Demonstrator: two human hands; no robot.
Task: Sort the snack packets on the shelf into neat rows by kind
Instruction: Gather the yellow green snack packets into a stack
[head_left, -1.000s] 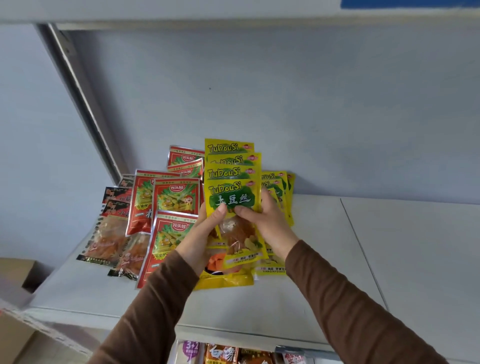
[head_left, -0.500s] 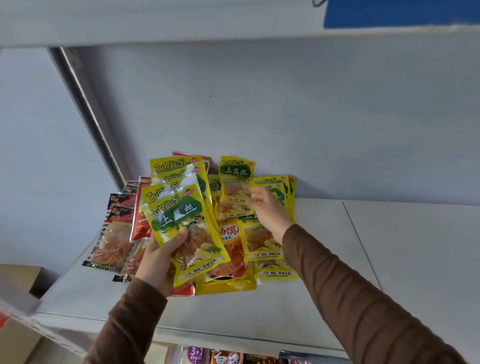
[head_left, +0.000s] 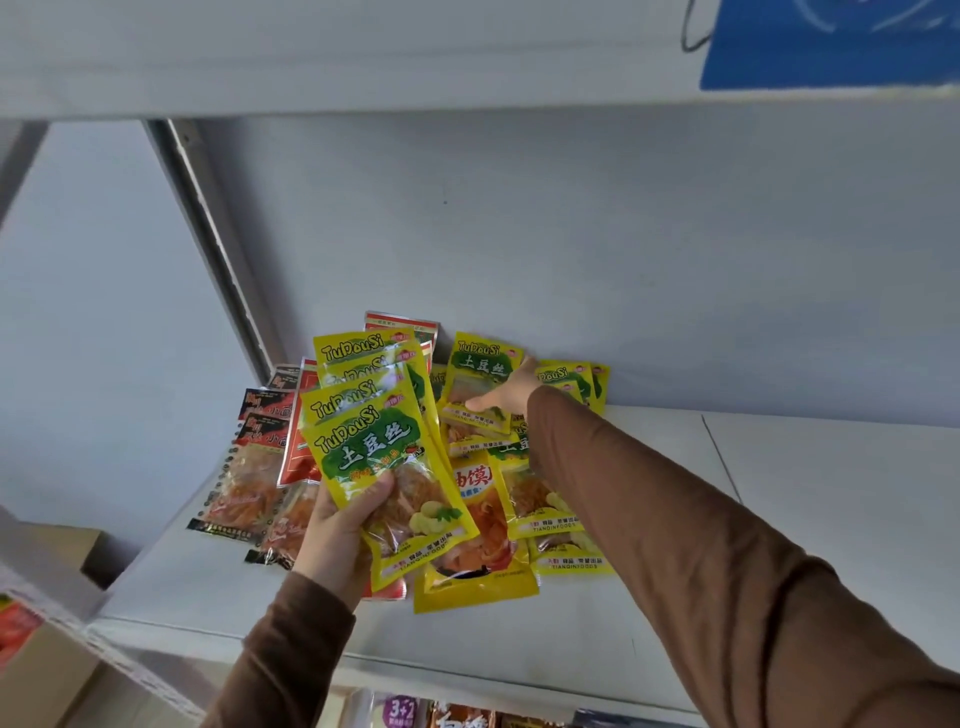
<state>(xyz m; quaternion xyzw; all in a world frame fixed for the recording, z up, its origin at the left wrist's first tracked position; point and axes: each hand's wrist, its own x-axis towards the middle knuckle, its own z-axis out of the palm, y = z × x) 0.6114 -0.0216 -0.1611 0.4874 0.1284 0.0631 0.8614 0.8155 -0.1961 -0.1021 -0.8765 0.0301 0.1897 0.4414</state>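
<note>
My left hand (head_left: 347, 525) grips a fanned stack of yellow TuDouSi packets (head_left: 384, 441) above the white shelf (head_left: 519, 639). My right hand (head_left: 511, 392) reaches to the back and pinches another yellow TuDouSi packet (head_left: 480, 374), lifting its top edge. More yellow TuDouSi packets (head_left: 550, 512) lie under my right arm. A yellow-orange packet (head_left: 475, 561) lies flat in front. Red packets (head_left: 298, 457) and dark clear-window packets (head_left: 249, 467) lie to the left, partly hidden by the held stack.
The shelf's right half (head_left: 831, 519) is bare white board. A metal upright (head_left: 208, 228) stands at the back left. An upper shelf (head_left: 363, 62) hangs overhead. Cardboard boxes (head_left: 31, 670) sit at lower left, more packets (head_left: 400, 712) on the shelf below.
My left hand has kept the fanned stack out to the left. My right hand let go of that stack, reached to the back of the pile and took hold of another yellow packet.
</note>
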